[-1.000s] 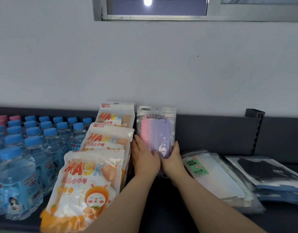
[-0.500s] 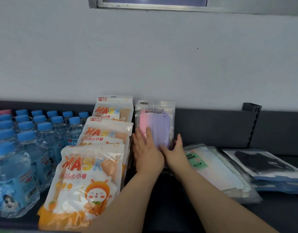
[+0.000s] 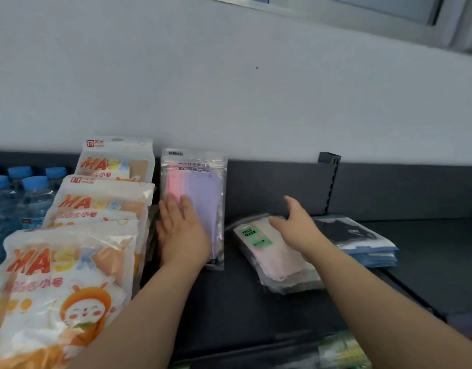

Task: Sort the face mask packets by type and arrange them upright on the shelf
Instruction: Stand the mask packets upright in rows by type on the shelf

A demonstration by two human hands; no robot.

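Shelf (image 3: 229, 302), left to right: water bottles (image 3: 30, 193); MASK packets (image 3: 96, 206), upright, ranked front to back; 1 packet (image 3: 200, 187) upright against back panel (image 3: 269, 187); FACE MASK stack (image 3: 272, 251), flat; further stack (image 3: 362, 241), flat, just beside.

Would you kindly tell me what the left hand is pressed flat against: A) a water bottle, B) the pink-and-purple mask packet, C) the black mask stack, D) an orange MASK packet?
B: the left hand lies with straight fingers on the front of the upright pink-and-purple mask packet.
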